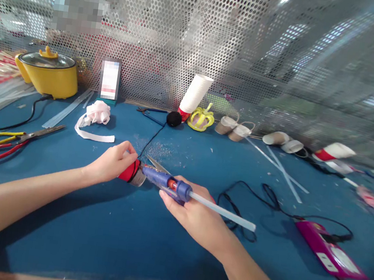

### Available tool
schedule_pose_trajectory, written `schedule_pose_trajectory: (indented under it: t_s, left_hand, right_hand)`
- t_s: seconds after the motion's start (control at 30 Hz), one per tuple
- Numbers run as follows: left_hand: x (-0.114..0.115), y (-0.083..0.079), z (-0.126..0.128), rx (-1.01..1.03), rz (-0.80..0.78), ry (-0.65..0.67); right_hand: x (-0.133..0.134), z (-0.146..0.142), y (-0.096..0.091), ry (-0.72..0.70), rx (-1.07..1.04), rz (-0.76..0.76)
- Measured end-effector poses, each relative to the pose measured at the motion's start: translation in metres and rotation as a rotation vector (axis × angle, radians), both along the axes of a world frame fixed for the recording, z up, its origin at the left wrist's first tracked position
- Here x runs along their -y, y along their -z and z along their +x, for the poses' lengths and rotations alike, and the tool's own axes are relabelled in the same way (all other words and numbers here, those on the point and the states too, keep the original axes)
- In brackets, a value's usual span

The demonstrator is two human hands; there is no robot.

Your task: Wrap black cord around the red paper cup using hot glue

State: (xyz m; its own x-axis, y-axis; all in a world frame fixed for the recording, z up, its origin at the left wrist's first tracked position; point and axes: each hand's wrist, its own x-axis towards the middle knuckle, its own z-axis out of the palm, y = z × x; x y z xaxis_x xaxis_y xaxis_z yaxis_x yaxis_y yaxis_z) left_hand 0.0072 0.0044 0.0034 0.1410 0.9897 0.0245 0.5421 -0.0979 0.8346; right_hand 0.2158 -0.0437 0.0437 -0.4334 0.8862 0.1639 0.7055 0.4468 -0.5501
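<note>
In my left hand (113,160) is a small red paper cup (129,170) with a pale end, lying on its side, its black cord (152,142) running back to a black ball of cord (173,119). My right hand (203,211) grips a blue hot glue gun (163,179), and a long translucent glue stick (222,211) sticks out of its back. The gun's nozzle is up against the cup; whether it touches, I cannot tell. A pointed metal blade (158,164) shows just behind the gun; its handle is hidden.
Red-and-yellow-handled snips (18,138) lie left, near white ribbon (97,114) and a yellow electric pot (52,74). Stacked white cups (196,93), a yellow crown-like piece (201,116) and small cups (239,131) line the back. A magenta power strip (329,250) with black cable sits right.
</note>
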Motion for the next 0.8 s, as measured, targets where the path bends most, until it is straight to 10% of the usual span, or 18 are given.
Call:
schedule_pose_trajectory:
  t_s: [0.8]
  left_hand:
    - [-0.0016, -0.0010, 0.0015, -0.046, 0.026, -0.002]
  right_hand:
    - [0.0094, -0.0054, -0.0061, -0.011, 0.122, 0.021]
